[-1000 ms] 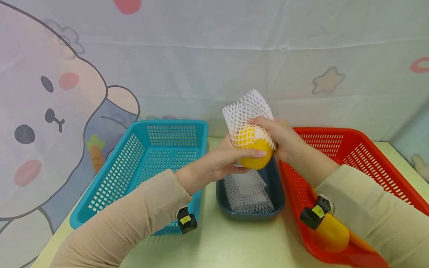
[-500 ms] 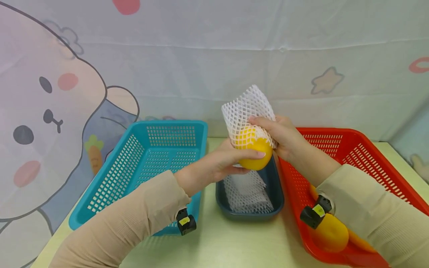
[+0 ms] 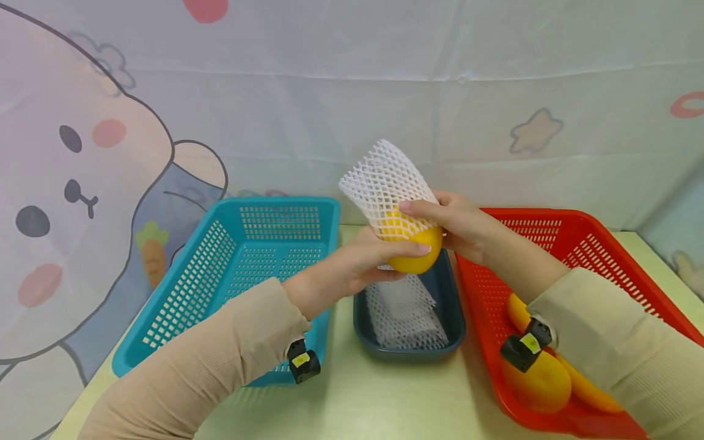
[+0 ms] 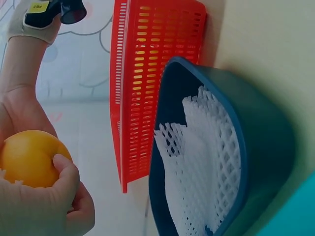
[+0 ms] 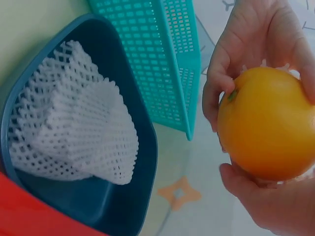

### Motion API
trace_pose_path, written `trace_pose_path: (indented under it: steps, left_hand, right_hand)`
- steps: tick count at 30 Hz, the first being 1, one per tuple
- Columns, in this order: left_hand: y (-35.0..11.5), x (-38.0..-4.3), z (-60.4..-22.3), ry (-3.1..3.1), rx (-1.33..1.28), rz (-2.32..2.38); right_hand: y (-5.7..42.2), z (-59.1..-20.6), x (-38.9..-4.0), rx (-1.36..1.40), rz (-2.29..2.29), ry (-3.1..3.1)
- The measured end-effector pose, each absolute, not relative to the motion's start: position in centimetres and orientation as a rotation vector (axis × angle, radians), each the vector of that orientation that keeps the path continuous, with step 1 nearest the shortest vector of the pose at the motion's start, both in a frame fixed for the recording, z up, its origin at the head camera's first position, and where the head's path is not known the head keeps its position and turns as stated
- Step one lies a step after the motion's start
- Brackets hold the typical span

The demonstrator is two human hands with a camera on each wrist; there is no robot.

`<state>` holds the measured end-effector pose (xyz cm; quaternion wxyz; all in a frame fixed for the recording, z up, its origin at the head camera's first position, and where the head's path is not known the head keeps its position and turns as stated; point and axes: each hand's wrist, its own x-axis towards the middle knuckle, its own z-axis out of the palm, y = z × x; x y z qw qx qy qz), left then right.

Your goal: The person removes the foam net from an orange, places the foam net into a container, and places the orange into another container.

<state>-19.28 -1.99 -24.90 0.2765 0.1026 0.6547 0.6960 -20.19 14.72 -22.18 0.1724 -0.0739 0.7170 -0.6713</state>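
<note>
Both hands hold an orange above the dark blue bin. A white foam net sleeve covers the far part of the fruit and sticks out beyond it, loose at its far end. My left hand grips the orange from the left, thumb across its near side. From the right, my right hand pinches the sleeve against the fruit, thumb on the mesh. In the right wrist view the bare side of the orange faces the camera, its small green stem spot beside a fingertip.
The dark blue bin below holds several flattened foam net sleeves. A teal perforated basket stands at the left. In the red basket at the right lie another orange and elongated yellow-orange fruit, partly under the right sleeve.
The orange and its foam net have shifted slightly left and tilted further left. My right hand has moved with them, its thumb now lower on the mesh.
</note>
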Motion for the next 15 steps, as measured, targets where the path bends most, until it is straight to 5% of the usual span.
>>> trace_pose_path:
  steps: [15]
  left_hand:
    - [-1.86,-19.27,-25.09,1.748,0.241,1.89]
  right_hand:
    - [14.06,-22.25,-20.22,-0.139,-2.122,2.023]
